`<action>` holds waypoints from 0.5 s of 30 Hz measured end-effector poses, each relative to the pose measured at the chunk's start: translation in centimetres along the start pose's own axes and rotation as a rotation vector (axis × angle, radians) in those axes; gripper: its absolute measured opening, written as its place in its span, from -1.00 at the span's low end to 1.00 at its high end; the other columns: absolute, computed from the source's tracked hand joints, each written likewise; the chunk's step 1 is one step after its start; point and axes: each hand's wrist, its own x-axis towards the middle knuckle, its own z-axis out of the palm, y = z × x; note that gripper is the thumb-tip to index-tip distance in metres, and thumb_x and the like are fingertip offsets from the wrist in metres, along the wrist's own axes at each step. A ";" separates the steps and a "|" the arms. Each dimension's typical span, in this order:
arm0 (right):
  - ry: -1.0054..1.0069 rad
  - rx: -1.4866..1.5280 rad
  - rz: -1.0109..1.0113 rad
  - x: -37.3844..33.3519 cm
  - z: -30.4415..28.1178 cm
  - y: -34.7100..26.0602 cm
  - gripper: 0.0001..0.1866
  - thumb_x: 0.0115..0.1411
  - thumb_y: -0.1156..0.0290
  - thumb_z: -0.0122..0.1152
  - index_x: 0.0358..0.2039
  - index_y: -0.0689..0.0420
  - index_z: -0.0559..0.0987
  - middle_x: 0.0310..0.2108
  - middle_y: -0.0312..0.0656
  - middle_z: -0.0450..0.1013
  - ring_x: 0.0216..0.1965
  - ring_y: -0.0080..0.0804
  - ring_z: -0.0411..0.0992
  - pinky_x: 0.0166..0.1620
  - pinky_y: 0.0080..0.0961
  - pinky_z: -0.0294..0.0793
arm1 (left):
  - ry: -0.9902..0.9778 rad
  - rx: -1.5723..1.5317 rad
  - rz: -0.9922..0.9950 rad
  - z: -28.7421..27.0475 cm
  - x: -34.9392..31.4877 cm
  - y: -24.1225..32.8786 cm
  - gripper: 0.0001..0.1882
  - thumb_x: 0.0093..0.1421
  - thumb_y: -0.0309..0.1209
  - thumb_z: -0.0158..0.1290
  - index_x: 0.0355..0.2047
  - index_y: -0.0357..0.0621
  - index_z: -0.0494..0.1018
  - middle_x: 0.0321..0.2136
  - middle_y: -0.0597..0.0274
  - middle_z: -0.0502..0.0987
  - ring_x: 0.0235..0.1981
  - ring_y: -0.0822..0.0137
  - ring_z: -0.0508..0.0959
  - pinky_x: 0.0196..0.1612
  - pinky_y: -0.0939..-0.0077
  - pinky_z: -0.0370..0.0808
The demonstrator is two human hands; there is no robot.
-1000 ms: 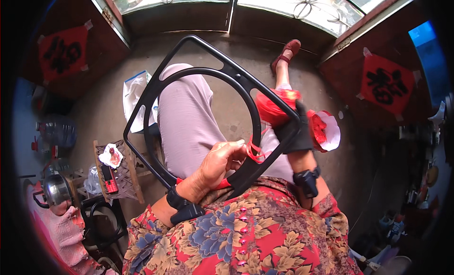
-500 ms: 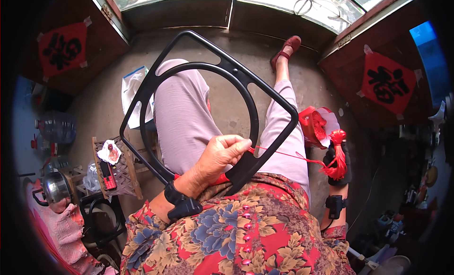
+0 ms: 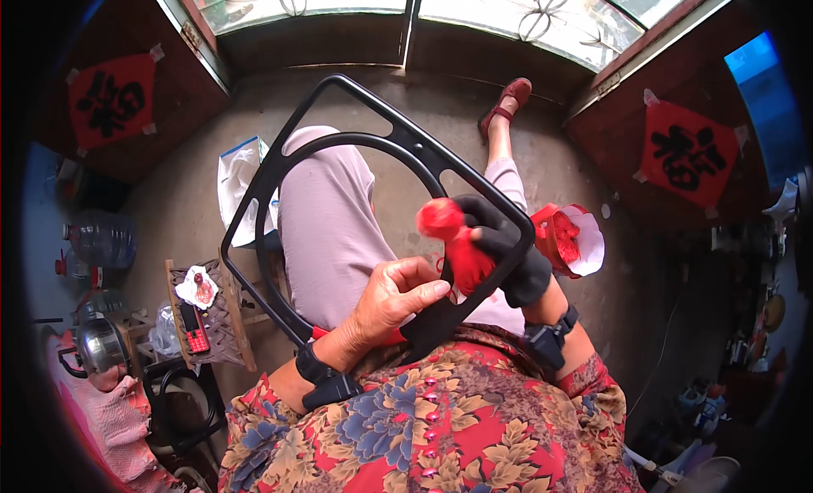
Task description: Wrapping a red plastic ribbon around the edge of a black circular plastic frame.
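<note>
A black square frame with a round opening [image 3: 279,125] lies tilted across my lap, and red cord wraps part of its near edge. My left hand [image 3: 398,296], bare, is closed at the near right side of the frame, thumb and fingers pinching the red cord beside a slot. Black-gloved, my right hand [image 3: 512,260] grips a thick bundle of red cord [image 3: 470,260] at the frame's right corner, right next to my left hand. The bundle is slightly blurred, and the cord between the two hands is mostly hidden.
A red and white bag [image 3: 584,243] with red material stands on the floor to the right. At left are a white bag [image 3: 240,188], a woven stool [image 3: 224,324] bearing a red phone [image 3: 196,334], and a metal pot [image 3: 103,349]. Glazed doors [image 3: 339,36] stand ahead.
My right hand has swung in from the far right to the frame, bringing the cord bundle; the taut cord has gone slack or out of sight. My left hand stays at the frame.
</note>
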 end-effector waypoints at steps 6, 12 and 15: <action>-0.154 0.236 0.057 -0.6 -1.0 4.7 -0.70 0.26 0.37 -0.08 -0.05 0.23 0.39 -0.11 -0.20 0.39 -0.10 -0.40 0.37 0.01 -0.51 0.33 | 0.088 0.010 -0.110 -0.3 0.5 0.2 -0.59 0.23 -0.09 -0.06 -0.53 -0.20 0.45 -0.67 0.44 0.39 -0.67 0.60 0.30 -0.58 0.72 0.24; -0.043 0.178 0.133 -0.6 0.7 4.9 -0.73 0.24 0.43 -0.07 -0.05 0.19 0.39 -0.17 -0.21 0.43 -0.18 -0.49 0.41 -0.05 -0.60 0.38 | 0.124 -0.038 -0.139 -0.6 0.5 -0.7 -0.66 0.27 -0.18 -0.15 -0.47 -0.15 0.45 -0.61 0.45 0.41 -0.63 0.65 0.30 -0.57 0.72 0.21; 0.055 0.414 0.187 1.0 3.0 2.7 -0.72 0.21 0.45 -0.01 -0.06 0.21 0.39 -0.20 -0.20 0.42 -0.21 -0.45 0.41 -0.08 -0.58 0.39 | 0.124 -0.232 -0.193 -1.4 0.7 -2.0 -0.72 0.24 -0.26 -0.13 -0.40 -0.18 0.46 -0.51 0.40 0.49 -0.56 0.62 0.40 -0.53 0.70 0.28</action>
